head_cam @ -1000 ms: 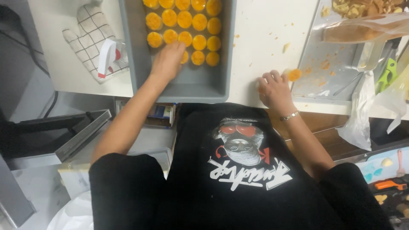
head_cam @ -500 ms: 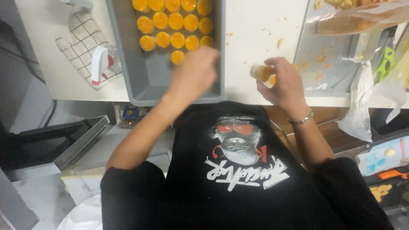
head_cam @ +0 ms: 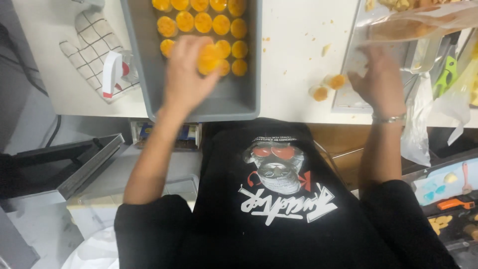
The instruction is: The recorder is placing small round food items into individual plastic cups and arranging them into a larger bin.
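A grey tray on the white table holds rows of round orange-yellow pieces. My left hand hovers over the near rows, fingers closed on one orange piece; the hand is blurred. My right hand lies to the right with fingers spread, on a clear plastic sheet at the table's edge, and seems to hold nothing. Two loose orange pieces sit on the table just left of that hand.
A checked oven mitt and a small white and red object lie left of the tray. Clear bags with food and a green tool are at the right. Crumbs dot the table. My black printed shirt fills the foreground.
Half a second ago both hands met near the tray's right edge. My left hand has since swung back over the tray with a piece, and my right hand has moved right onto the plastic.
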